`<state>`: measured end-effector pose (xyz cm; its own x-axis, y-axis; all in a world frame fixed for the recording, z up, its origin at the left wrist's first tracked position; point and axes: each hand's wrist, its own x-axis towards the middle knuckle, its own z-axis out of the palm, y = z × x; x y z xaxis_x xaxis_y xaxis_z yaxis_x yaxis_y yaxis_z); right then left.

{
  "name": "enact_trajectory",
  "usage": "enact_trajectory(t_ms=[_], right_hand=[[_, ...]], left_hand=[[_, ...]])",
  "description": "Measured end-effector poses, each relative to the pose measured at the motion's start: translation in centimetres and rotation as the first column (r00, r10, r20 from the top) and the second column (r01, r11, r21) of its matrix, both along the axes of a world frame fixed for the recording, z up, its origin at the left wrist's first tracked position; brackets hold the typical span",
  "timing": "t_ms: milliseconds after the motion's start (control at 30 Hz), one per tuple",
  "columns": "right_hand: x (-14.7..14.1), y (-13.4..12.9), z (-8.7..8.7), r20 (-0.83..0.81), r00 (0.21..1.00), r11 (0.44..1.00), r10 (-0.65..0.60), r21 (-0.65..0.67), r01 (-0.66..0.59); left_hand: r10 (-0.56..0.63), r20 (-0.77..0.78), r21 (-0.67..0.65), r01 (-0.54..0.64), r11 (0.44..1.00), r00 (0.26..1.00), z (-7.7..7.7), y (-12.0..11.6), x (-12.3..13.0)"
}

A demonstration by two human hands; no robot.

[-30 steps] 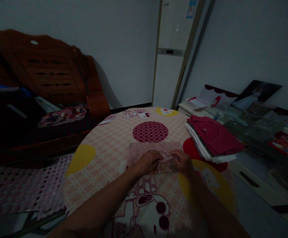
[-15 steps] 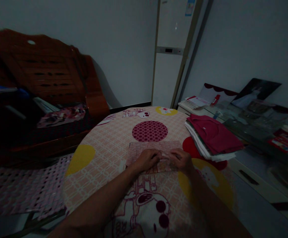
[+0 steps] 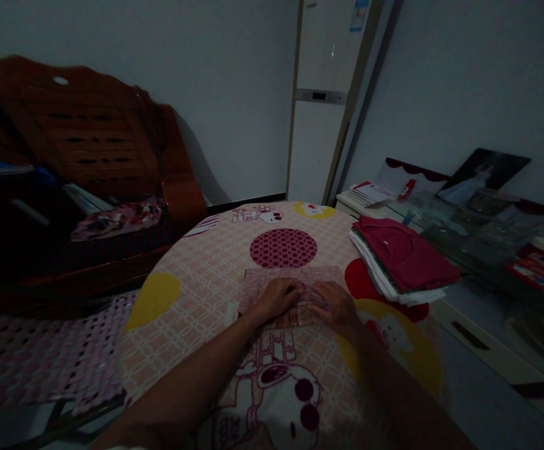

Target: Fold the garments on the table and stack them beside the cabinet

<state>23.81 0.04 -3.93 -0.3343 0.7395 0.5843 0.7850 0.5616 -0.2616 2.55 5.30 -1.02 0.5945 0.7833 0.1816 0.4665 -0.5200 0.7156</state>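
A folded pinkish-brown cloth (image 3: 260, 281) lies flat on the patterned tablecloth (image 3: 197, 281), near the middle of the round table. On the cloth's middle, my left hand (image 3: 278, 299) has its fingers curled and pinches a bit of the fabric. Just to its right, my right hand (image 3: 335, 306) grips a gathered part of the same cloth between thumb and fingers. The two hands are close together, with bunched fabric between their fingertips. A stack of folded clothes with a dark pink garment (image 3: 403, 250) on top rests at the table's right edge.
Along the right wall, a glass-topped cabinet (image 3: 468, 328) holds papers (image 3: 370, 194), a photo (image 3: 484, 175) and containers. On the left are a wooden bench (image 3: 98, 137) with cloth on it and a woven seat (image 3: 51, 356). A tall white appliance (image 3: 318, 137) stands behind the table.
My right hand has shifted slightly left, closer to my left hand, and its fingers have moved on the cloth. My left hand has barely moved. The clothes stack is unchanged.
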Motion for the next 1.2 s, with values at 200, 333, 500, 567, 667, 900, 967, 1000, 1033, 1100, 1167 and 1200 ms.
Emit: enact_trajectory(t_ms=[200, 333, 500, 567, 667, 900, 967, 1000, 1033, 1100, 1167, 1200], right_hand=[[-0.7, 0.4, -0.2, 0.046, 0.998, 0.999, -0.042, 0.012, 0.041], [-0.4, 0.5, -0.5, -0.001, 0.998, 0.998, -0.061, 0.031, 0.061], [0.0, 0.7, -0.3, -0.195, 0.978, 0.997, -0.073, -0.003, 0.073], [0.3, 0.8, -0.1, -0.31, 0.946, 0.995, -0.092, -0.061, 0.077], [0.8, 0.8, 0.2, -0.469, 0.87, 0.975, -0.154, -0.216, 0.056], [1.7, 0.8, 0.3, -0.677, 0.689, 0.915, -0.258, -0.399, -0.05], [1.7, 0.8, 0.1, -0.685, 0.679, 0.905, -0.264, -0.42, -0.072], [1.8, 0.7, 0.0, -0.687, 0.677, 0.901, -0.264, -0.427, -0.082], [1.8, 0.6, -0.1, -0.687, 0.677, 0.897, -0.262, -0.432, -0.091], [1.9, 0.6, -0.2, -0.67, 0.7, 0.896, -0.247, -0.433, -0.099], [2.1, 0.5, -0.2, -0.625, 0.752, 0.9, -0.21, -0.424, -0.101], [2.2, 0.6, -0.2, -0.599, 0.779, 0.903, -0.188, -0.417, -0.103]], left_hand=[[-0.006, 0.013, -0.004, 0.006, 1.0, 1.0, 0.0, 0.1, 0.1], [-0.014, 0.024, 0.005, 0.014, 1.0, 1.0, 0.0, 0.1, 0.0], [-0.005, 0.019, -0.001, 0.005, 1.0, 1.0, -0.1, 0.1, 0.1], [0.006, 0.016, 0.007, -0.006, 1.0, 1.0, -0.1, 0.2, 0.1], [0.008, 0.01, 0.016, -0.008, 1.0, 1.0, -0.1, 0.3, 0.1], [-0.1, 0.12, -0.068, 0.109, 0.992, 0.988, 0.1, 0.0, -0.3], [-0.169, 0.145, -0.084, 0.182, 0.98, 0.975, 0.1, -0.2, -0.5], [-0.201, 0.136, -0.073, 0.213, 0.974, 0.97, 0.1, -0.3, -0.6], [-0.231, 0.112, -0.051, 0.238, 0.97, 0.966, 0.2, -0.4, -0.6], [-0.284, 0.033, 0.006, 0.284, 0.959, 0.958, 0.3, -0.6, -0.5], [-0.33, -0.036, 0.052, 0.332, 0.942, 0.943, 0.5, -0.9, -0.4], [-0.35, -0.06, 0.067, 0.354, 0.933, 0.935, 0.7, -1.0, -0.4]])
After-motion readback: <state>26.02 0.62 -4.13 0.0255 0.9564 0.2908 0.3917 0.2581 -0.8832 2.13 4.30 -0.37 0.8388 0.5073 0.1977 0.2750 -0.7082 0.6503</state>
